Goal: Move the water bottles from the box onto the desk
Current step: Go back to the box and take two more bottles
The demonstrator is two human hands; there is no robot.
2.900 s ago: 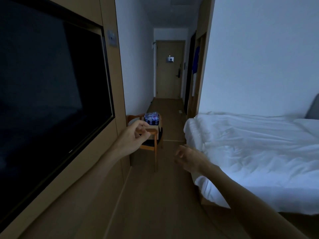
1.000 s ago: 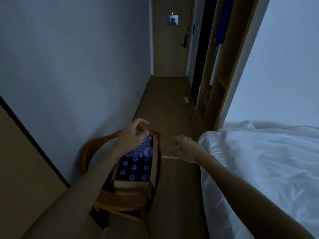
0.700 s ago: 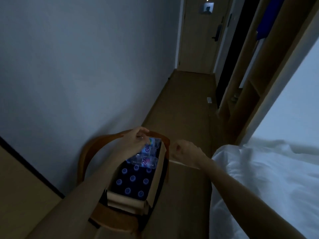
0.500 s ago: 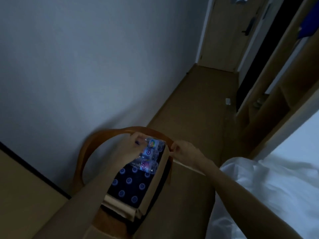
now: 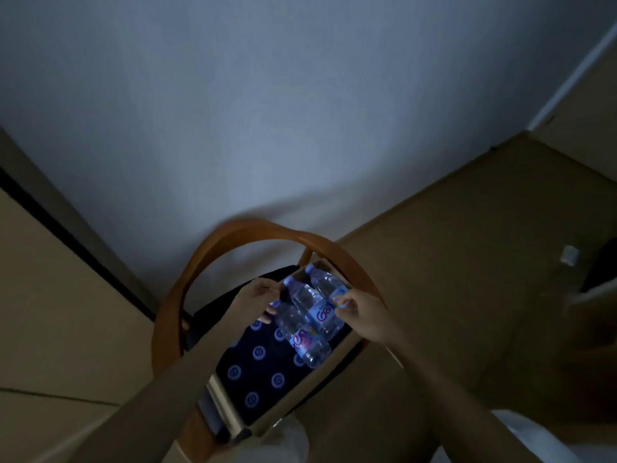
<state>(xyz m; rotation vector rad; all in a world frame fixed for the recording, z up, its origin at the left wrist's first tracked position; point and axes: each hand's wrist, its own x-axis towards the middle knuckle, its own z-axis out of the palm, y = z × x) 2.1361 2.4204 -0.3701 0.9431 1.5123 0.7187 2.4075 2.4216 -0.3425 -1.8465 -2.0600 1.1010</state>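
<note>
Head view: the box [image 5: 267, 426] sits on a chair [image 5: 187, 282], loose bottles [image 5: 309, 315] lying across the capped ones. The left hand [image 5: 255, 297] seems to pinch one in the dim light; the right hand [image 5: 362, 312] curls round another. Pick-up step; next, lift clear and carry to the desk.

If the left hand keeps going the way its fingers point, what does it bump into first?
Probably the bottles lying on top in the box. The left hand points right at them, fingertips at or nearly on the nearest one; the dim picture hides whether they touch.
</note>
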